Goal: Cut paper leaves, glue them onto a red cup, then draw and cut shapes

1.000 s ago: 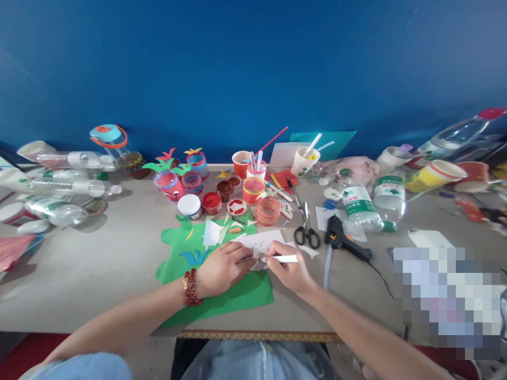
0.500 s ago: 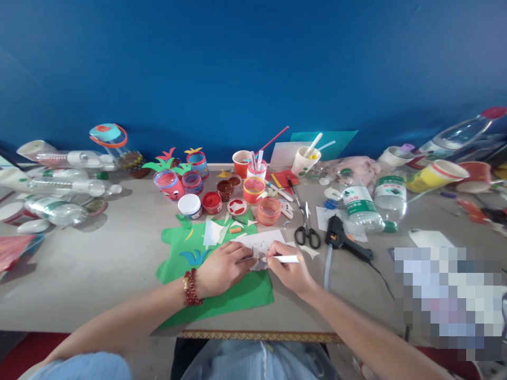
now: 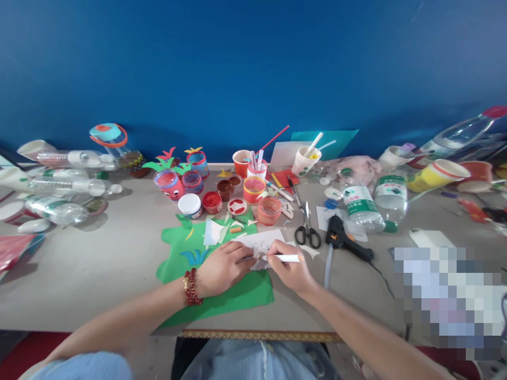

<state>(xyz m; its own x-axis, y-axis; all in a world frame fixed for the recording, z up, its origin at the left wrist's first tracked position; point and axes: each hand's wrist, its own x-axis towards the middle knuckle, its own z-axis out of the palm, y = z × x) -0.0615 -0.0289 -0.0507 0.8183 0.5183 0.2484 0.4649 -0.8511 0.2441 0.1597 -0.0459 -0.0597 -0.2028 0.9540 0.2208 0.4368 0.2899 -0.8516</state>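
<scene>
Item 1 — white paper piece (image 3: 266,238), lying on green sheet (image 3: 237,295). Likely light, limp and easily creased, so best pinned flat near its edge. Left hand (image 3: 222,269) presses it down, palm flat, gripping nothing; right hand (image 3: 291,270) pinches white pen (image 3: 285,258) — tip on paper.

One pen (image 3: 285,258), one scissors (image 3: 307,236) (black handles)

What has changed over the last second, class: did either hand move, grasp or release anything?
Nothing visibly moved, and nothing was grasped or released. The right hand keeps its grip on the white pen, tip on the white paper sheet; the left hand still presses that sheet onto the green paper.
</scene>
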